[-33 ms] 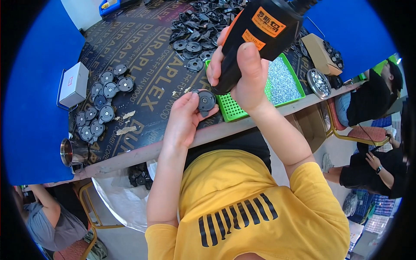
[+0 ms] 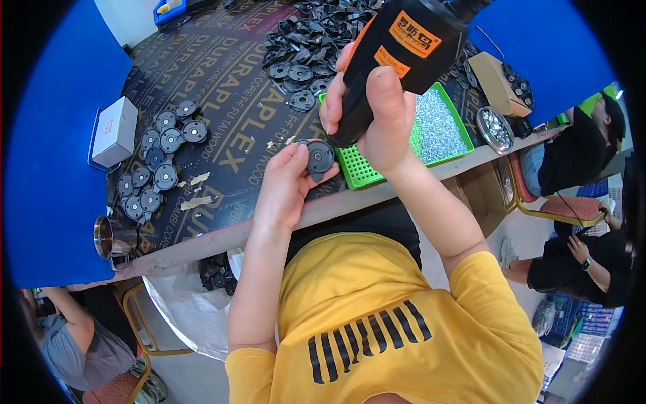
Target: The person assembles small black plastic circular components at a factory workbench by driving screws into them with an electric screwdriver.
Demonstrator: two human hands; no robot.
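Observation:
My left hand (image 2: 286,178) pinches a round black plastic part (image 2: 320,156) by its edge, just over the near table edge. The part has a metal centre and a small tab. In my right hand (image 2: 385,121) is a black electric screwdriver (image 2: 377,84) with orange labels, fingers wrapped around its body. Its narrow lower end comes down beside the round part; whether they touch I cannot tell. Behind my right wrist lies a green tray (image 2: 364,176) with a perforated section and a heap of small silvery screws (image 2: 441,128).
At left sit several similar round parts (image 2: 165,176), near a white box (image 2: 113,131) and a metal cup (image 2: 103,236). A pile of black parts (image 2: 316,40) covers the far table. A metal dish (image 2: 495,130) and cardboard box (image 2: 498,84) stand right. Other people sit on both sides.

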